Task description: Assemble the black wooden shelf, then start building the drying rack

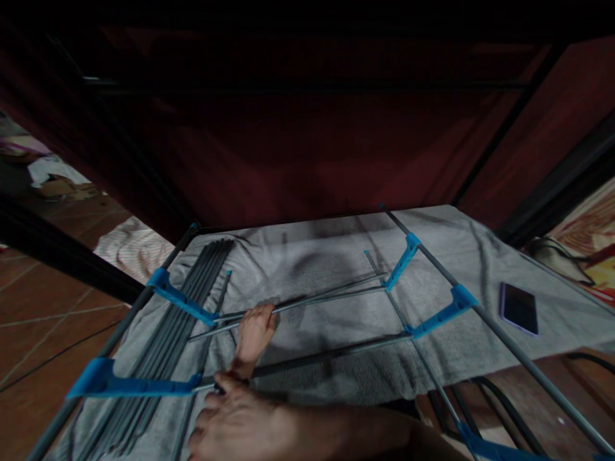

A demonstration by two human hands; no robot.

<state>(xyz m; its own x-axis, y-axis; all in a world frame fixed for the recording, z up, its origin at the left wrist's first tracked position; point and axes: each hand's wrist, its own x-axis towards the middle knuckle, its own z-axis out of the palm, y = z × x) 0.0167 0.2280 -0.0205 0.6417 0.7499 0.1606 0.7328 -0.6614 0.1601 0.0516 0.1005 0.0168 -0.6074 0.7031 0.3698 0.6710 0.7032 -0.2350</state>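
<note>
My left hand [255, 330] is closed round a thin grey metal tube [327, 296] that crosses between the blue plastic brackets; a second tube runs close beside it. Lower down, my right hand [235, 416] has its fingers curled on the left end of the lower crossbar [336, 352], by a blue bracket [139, 384]; part of the grip is hidden. My right forearm passes over the left one. Other blue brackets [185, 302], [439, 314] join the long side tubes [523, 362] of the frame, which lies on a grey cloth.
Several loose grey tubes [177, 320] lie side by side on the grey cloth [327, 256] at left. A phone [519, 308] rests at right. Behind stands a dark red panel [312, 147] with black edges. Tiled floor [48, 326] shows at left.
</note>
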